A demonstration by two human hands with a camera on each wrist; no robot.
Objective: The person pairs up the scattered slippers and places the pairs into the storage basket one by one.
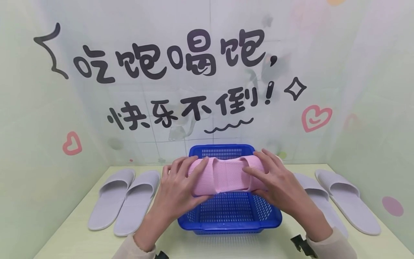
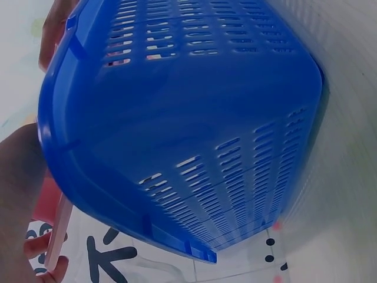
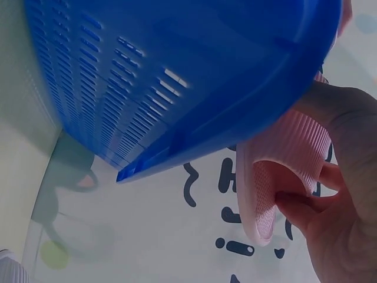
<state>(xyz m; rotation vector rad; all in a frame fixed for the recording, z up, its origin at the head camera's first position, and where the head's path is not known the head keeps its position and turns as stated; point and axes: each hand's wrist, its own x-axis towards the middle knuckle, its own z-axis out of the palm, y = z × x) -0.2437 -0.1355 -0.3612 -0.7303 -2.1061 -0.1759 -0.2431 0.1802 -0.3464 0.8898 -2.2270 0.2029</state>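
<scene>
A pair of pink slippers (image 1: pixel 230 176) lies crosswise above the blue basket (image 1: pixel 229 226), ribbed straps at the two outer ends and a dotted insole between them. My left hand (image 1: pixel 177 184) grips the left end, thumb below and fingers over the strap. At the right end my right hand (image 1: pixel 280 184) holds the other strap, one finger reaching toward its opening. From the right wrist view, the pink slipper (image 3: pixel 297 141) shows its strap and insole beside the basket wall (image 3: pixel 194 71). The basket wall (image 2: pixel 177 112) hides much of the left hand's work in the left wrist view.
Two pale grey slippers, an outer one (image 1: pixel 108 205) and an inner one (image 1: pixel 133 212), lie on the table (image 1: pixel 77 242) at left. Two more, one (image 1: pixel 354 205) and another (image 1: pixel 325 207) partly behind my right arm, lie at right. A lettered wall (image 1: pixel 207 144) stands behind.
</scene>
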